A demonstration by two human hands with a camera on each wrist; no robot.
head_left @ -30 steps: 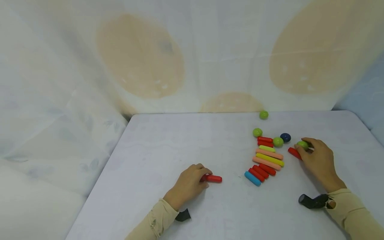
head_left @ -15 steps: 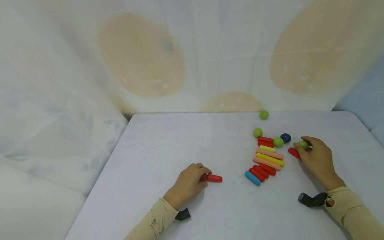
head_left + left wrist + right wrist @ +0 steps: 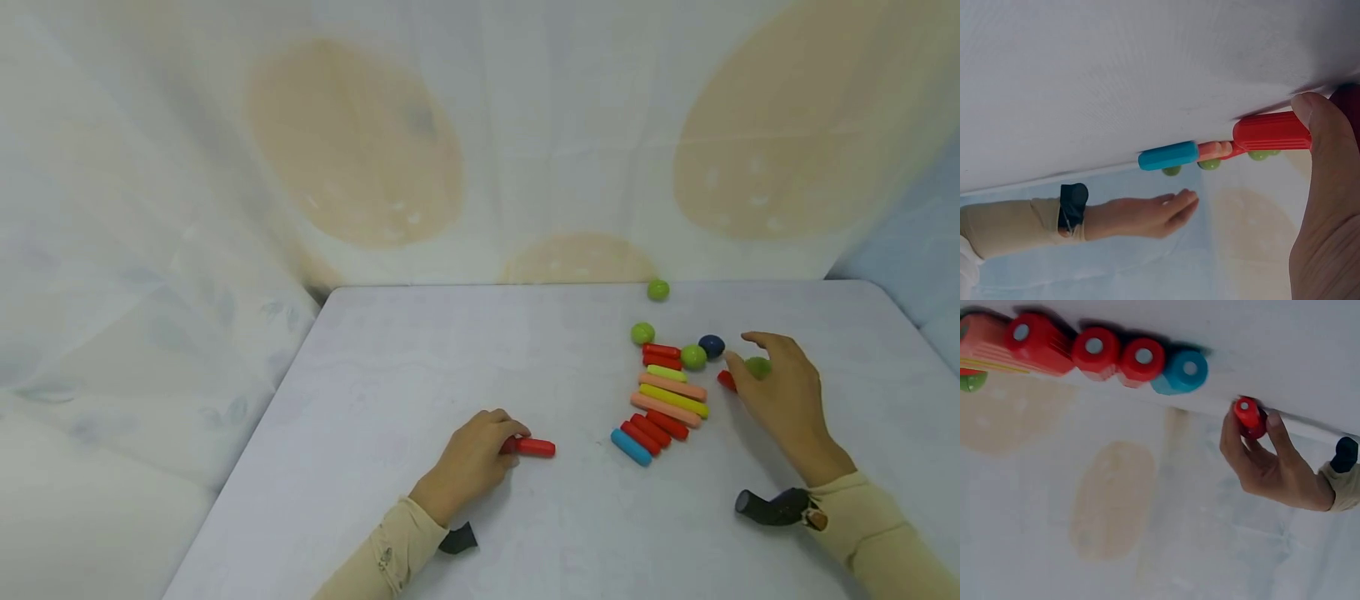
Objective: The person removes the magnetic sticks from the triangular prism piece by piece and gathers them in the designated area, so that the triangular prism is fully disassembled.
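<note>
The left hand (image 3: 472,458) is pinching a red stick (image 3: 534,447) on the table (image 3: 390,392). The right hand (image 3: 780,392), fingers spread, is hovering over a green ball (image 3: 759,367); closing gently should stop it rolling.

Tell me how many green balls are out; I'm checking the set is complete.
4: one at the table's far edge, one above the sticks, one beside the blue ball, one under the right hand. Others may be hidden.

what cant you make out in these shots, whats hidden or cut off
- Red stick by the right hand: head view, mostly hidden behind the hand.
- Green ball: head view, whether the hand touches it is unclear.
- Left hand: left wrist view shows only part of it, cut by the frame's edge.
- Stick row: right wrist view, cut off at the left.
</note>
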